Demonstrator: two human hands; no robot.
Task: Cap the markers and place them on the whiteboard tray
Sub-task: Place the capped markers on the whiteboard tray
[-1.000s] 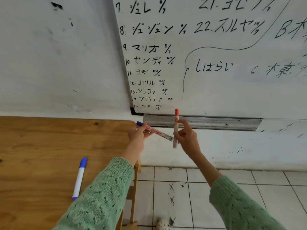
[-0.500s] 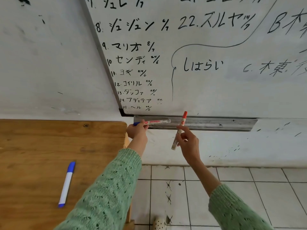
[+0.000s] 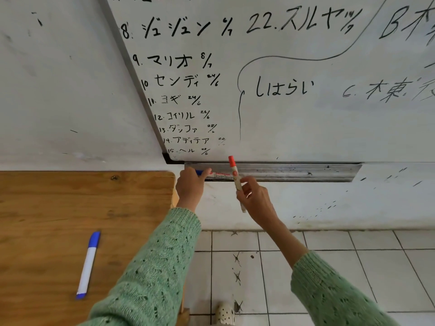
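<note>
A metal whiteboard tray (image 3: 294,171) runs under the whiteboard. My left hand (image 3: 190,188) pinches the blue-capped end of a white marker (image 3: 222,175) that lies flat along the tray's left end. My right hand (image 3: 255,201) grips a red-capped marker (image 3: 235,176) almost upright, its cap crossing in front of the tray. A third marker with a blue cap (image 3: 87,264) lies on the wooden table (image 3: 58,208) at the left, apart from both hands.
The whiteboard (image 3: 282,78) carries handwritten lists. Below the tray are a marked white wall and a tiled floor (image 3: 329,267). A spotted shoe (image 3: 225,314) shows at the bottom edge, beside the table's corner.
My left hand has brought its marker from a tilted hold up and laid it flat in the tray. My right hand has stayed close by with the red-capped marker.
</note>
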